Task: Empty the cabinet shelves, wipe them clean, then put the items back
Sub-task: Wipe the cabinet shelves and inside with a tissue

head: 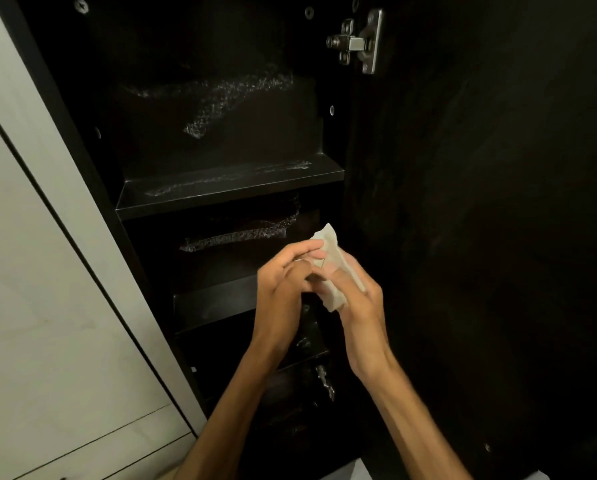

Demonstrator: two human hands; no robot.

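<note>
shelves emptied, wiping under way, nothing put back yet.
your left hand [285, 275] and right hand [354, 296] both pinch one pale wipe [331, 268], held in front of the black cabinet [82, 140]; i count three bare shelves, and the top shelf [228, 192] shows wet streaks, so lower ones and restocking likely remain.

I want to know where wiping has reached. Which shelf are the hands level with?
The second shelf down: both hands hold the white wipe just above it. The upper shelf, streaked, lies well above.
</note>
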